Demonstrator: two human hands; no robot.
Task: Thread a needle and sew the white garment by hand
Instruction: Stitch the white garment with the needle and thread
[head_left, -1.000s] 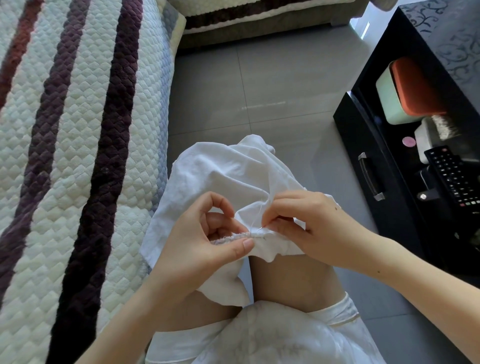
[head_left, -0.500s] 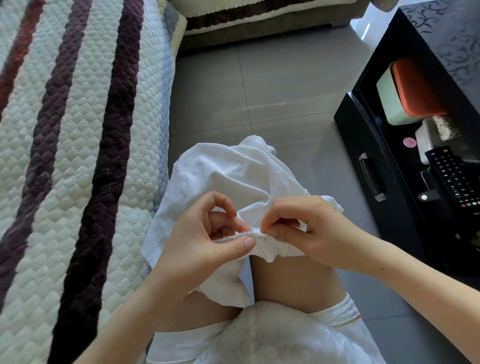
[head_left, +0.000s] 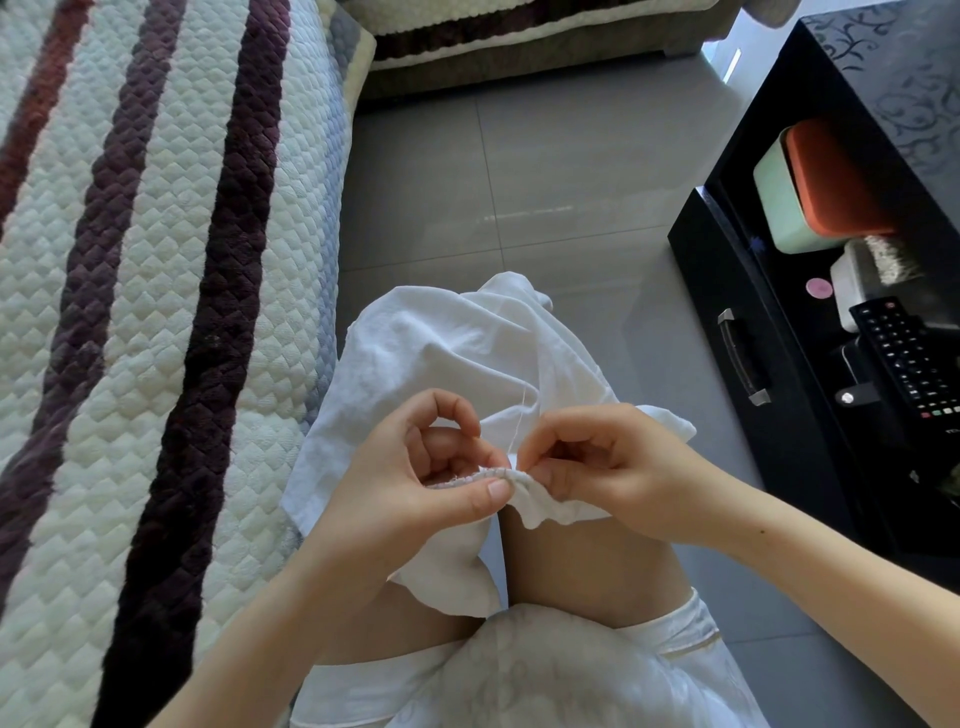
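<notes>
The white garment (head_left: 441, 353) lies bunched over my knees, one edge gathered into a ruffled seam between my hands. My left hand (head_left: 415, 493) pinches that seam between thumb and fingers. My right hand (head_left: 608, 467) pinches the fabric right beside it, fingertips at the seam. A thin white thread (head_left: 517, 421) rises from between the fingertips across the cloth. The needle itself is hidden by my fingers.
A quilted striped sofa cover (head_left: 156, 312) fills the left. Grey floor tiles (head_left: 519, 182) lie ahead. A black cabinet (head_left: 753, 322) on the right holds a remote control (head_left: 909, 358), an orange-lidded box (head_left: 821, 182) and small items.
My right hand has shifted slightly left and its fingers have curled tighter at the seam. The thread now stands out longer above the fingertips. The left hand keeps its hold.
</notes>
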